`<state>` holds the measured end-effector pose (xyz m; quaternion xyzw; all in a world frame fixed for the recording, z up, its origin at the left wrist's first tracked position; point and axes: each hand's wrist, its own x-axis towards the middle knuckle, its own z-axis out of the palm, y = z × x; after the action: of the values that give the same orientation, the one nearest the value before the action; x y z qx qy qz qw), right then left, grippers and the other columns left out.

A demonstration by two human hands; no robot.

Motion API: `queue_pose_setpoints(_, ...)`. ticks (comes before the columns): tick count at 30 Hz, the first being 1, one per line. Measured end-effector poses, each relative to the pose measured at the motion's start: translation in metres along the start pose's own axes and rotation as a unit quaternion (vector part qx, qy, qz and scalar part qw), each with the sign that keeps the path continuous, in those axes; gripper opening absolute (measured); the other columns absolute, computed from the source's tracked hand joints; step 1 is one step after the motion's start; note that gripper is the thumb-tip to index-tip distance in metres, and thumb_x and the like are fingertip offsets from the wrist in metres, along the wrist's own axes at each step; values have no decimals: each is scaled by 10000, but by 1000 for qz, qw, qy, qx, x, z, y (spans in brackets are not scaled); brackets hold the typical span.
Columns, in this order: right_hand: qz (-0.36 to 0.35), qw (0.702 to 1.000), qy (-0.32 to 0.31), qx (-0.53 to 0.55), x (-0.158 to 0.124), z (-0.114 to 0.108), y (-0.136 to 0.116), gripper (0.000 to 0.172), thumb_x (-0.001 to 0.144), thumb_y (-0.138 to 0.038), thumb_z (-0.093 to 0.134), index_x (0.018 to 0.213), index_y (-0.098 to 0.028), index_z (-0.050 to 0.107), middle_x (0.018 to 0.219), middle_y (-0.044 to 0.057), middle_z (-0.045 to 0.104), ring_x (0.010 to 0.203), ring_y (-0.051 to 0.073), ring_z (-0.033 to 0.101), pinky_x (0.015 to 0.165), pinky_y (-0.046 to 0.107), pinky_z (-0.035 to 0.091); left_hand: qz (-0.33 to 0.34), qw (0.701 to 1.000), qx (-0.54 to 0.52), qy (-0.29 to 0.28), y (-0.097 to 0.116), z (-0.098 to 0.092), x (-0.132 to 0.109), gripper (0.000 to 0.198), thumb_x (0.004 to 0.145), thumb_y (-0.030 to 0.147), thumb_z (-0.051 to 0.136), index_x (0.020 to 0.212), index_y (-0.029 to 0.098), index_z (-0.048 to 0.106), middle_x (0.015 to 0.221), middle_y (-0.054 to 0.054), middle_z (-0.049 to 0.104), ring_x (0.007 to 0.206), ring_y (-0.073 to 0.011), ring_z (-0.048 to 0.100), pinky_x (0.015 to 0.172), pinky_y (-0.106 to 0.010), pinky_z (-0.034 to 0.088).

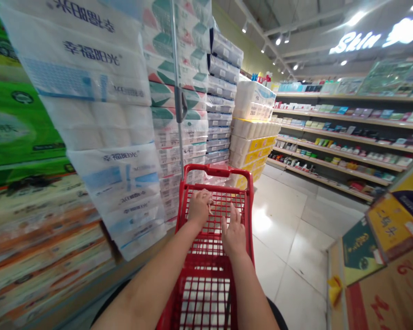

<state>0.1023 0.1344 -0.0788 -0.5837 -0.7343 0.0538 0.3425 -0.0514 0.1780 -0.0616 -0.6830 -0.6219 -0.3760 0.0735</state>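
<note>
A red plastic shopping basket cart (215, 263) with a grid pattern stands right in front of me. Over its upper part is my left hand (200, 207), fingers curled closed. A small pale thing (210, 208) shows at its fingertips, too small to name. To its right, my right hand (234, 231) hovers above the grid with its fingers spread and nothing in them. The cart's red handle (217, 171) lies just beyond both hands; neither hand is on it.
Stacked toilet paper packs (124, 123) rise close on the left, with green packs (24, 114) beside them. A metal pole (178, 68) stands ahead. Product shelves (340, 121) line the far right. Cardboard boxes (388, 284) stand at the near right, beside the tiled floor (285, 243).
</note>
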Motion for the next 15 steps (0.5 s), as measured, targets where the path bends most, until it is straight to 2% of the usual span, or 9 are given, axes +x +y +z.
queue_pose_setpoints(1, -6, 1000, -16, -22, -2, 1, -3, 531, 970, -379, 339, 1480, -240, 294, 1478, 114, 382, 1266, 250, 460, 951, 397, 402, -37, 998, 37, 23, -7, -1, 1, 354, 796, 95, 523, 1108, 201, 652, 1247, -83, 583, 1202, -267, 476, 1034, -459, 412)
queue_pose_setpoints(2, -14, 998, -35, -45, -3, 2, -5, 490, 958, -368, 378, 1436, -259, 386, 1462, 106, 407, 1256, 264, 464, 965, 417, 385, -45, 996, 65, 26, -13, -2, 0, 366, 798, 98, 515, 1130, 184, 644, 1303, -99, 548, 1247, -281, 445, 1051, -463, 398)
queue_pose_setpoints(3, -21, 996, -54, -65, -4, 3, -7, 440, 941, -353, 418, 1371, -276, 479, 1444, 99, 432, 1248, 278, 464, 976, 436, 367, -36, 995, 87, 19, -16, -1, -1, 372, 800, 107, 514, 1146, 168, 638, 1345, -113, 518, 1301, -298, 395, 1077, -477, 371)
queue_pose_setpoints(5, -31, 992, -80, -92, -5, 5, -10, 352, 914, -316, 470, 1240, -296, 602, 1425, 93, 458, 1244, 297, 457, 992, 463, 335, 26, 994, 103, -22, -20, 1, -5, 369, 807, 137, 525, 1157, 175, 637, 1359, -110, 515, 1370, -319, 305, 1115, -514, 318)
queue_pose_setpoints(8, -27, 990, -94, -101, -4, 5, -12, 335, 911, -284, 474, 1209, -309, 626, 1430, 100, 450, 1249, 290, 447, 996, 463, 319, 118, 986, 85, -77, -25, 2, -5, 406, 807, 119, 516, 1184, 224, 625, 1328, -78, 554, 1376, -290, 317, 1125, -525, 316)
queue_pose_setpoints(9, -25, 990, -98, -101, -4, 4, -13, 341, 917, -282, 466, 1220, -315, 619, 1432, 99, 449, 1249, 285, 446, 997, 463, 316, 116, 988, 79, -72, -28, 2, -4, 442, 800, 93, 505, 1211, 221, 608, 1349, -83, 538, 1366, -279, 340, 1122, -513, 332)
queue_pose_setpoints(12, -11, 987, -114, -108, -3, 3, -15, 350, 934, -293, 438, 1241, -329, 603, 1444, 91, 436, 1261, 288, 433, 1002, 484, 300, 45, 996, 70, -22, -37, 3, 2, 515, 778, 34, 479, 1275, 143, 555, 1424, -145, 453, 1351, -281, 370, 1111, -490, 367)
queue_pose_setpoints(13, -7, 987, -119, -112, -3, 3, -16, 352, 940, -303, 430, 1248, -331, 598, 1450, 91, 429, 1269, 293, 425, 1006, 496, 291, 48, 997, 61, -26, -38, 5, 3, 526, 770, 17, 473, 1278, 133, 551, 1423, -149, 454, 1352, -278, 372, 1112, -488, 369)
queue_pose_setpoints(15, 0, 985, -124, -120, -4, 4, -18, 356, 949, -324, 417, 1259, -330, 591, 1465, 99, 411, 1291, 302, 405, 1017, 514, 272, 118, 989, 29, -79, -37, 8, 4, 554, 751, -16, 462, 1265, 162, 562, 1397, -113, 494, 1355, -254, 375, 1111, -476, 378)
